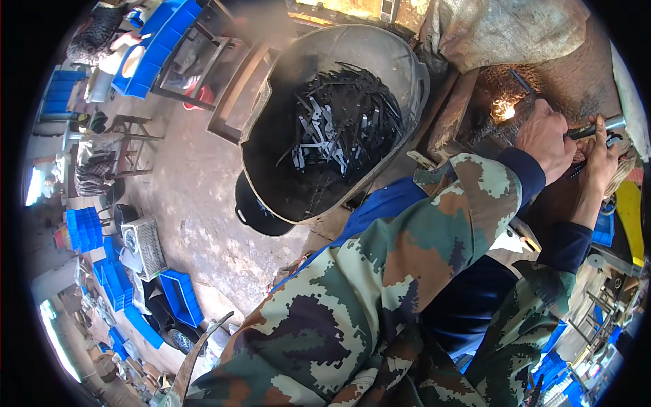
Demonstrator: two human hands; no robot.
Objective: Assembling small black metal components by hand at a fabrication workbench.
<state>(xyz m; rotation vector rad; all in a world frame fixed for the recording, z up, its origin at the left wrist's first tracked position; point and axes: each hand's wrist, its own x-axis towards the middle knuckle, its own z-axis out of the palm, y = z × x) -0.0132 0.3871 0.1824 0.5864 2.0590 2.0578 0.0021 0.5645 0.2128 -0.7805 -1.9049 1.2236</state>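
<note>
At the upper right, my left hand [546, 140] is closed, its knuckles toward me. A thin dark metal strip [522, 81] shows just beyond its fingers; whether it is in them is hard to see. Beside it, a bright orange-white glow [503, 108] lights a rough brown surface. My right hand [600, 157] has its fingers bent up around a dark rod [581, 131] with a silver cylindrical end [615, 123]. The rod reaches across to my left hand. To the left of my arms, a big black tub [254, 180] holds a heap of dark and shiny flat metal pieces [329, 132].
Against the tub's right side runs a wooden board [454, 112]. A dusty sack [508, 30] hangs above the work spot. Blue crates [181, 298], a white basket [144, 247] and a stool [132, 142] stand along the left. A yellow panel [630, 217] is at far right.
</note>
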